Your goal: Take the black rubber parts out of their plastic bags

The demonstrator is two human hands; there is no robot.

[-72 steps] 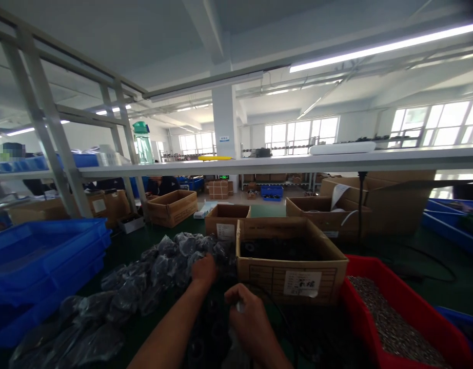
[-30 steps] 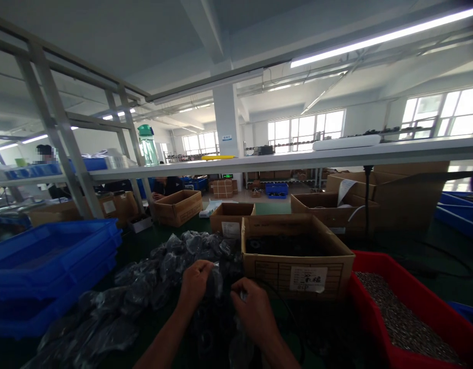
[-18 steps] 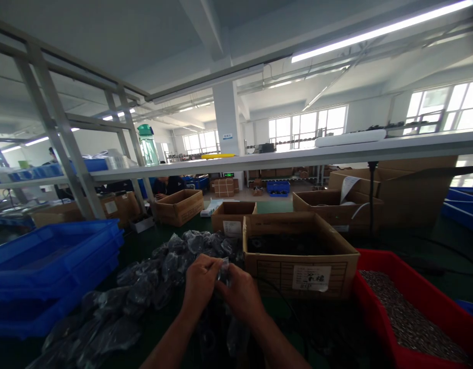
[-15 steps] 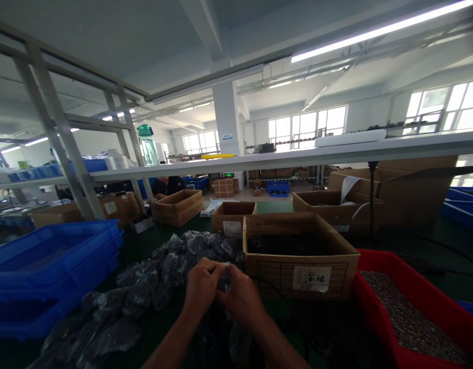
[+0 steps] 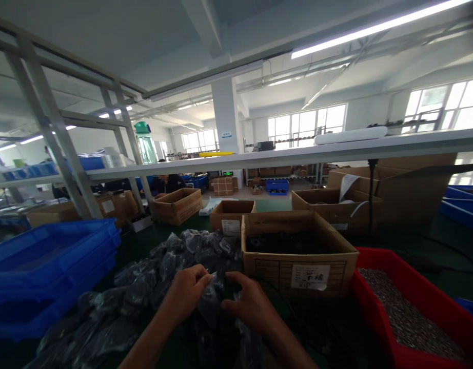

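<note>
A: Where were the hands?

B: Low in the centre of the frame. The left hand [image 5: 184, 292] and the right hand [image 5: 249, 303] sat close together, each pinching the same small clear plastic bag [image 5: 210, 303] from its own side, with dark parts inside it.

A: So both were closed on it?

B: Yes. The left fingers [image 5: 201, 279] gripped the bag's upper left edge, and the right thumb and fingers were clamped on its right side. The bag hung between them, just above the green table [image 5: 378, 245].

A: What lay around them?

B: A heap of similar bags [image 5: 159, 271] spread from the centre towards the lower left, touching the hands' working spot. Just right of it stood a cardboard box [image 5: 298, 256] with a white label, dark parts inside. At the lower right, touching that box, was a red bin [image 5: 378, 312] filled with small greyish pieces.

A: And the left?

B: Stacked blue trays [image 5: 47, 266] at centre left, well apart from the hands. More open cartons [image 5: 177, 205] stood farther back under a long white shelf [image 5: 298, 154] crossing the middle of the frame.
</note>
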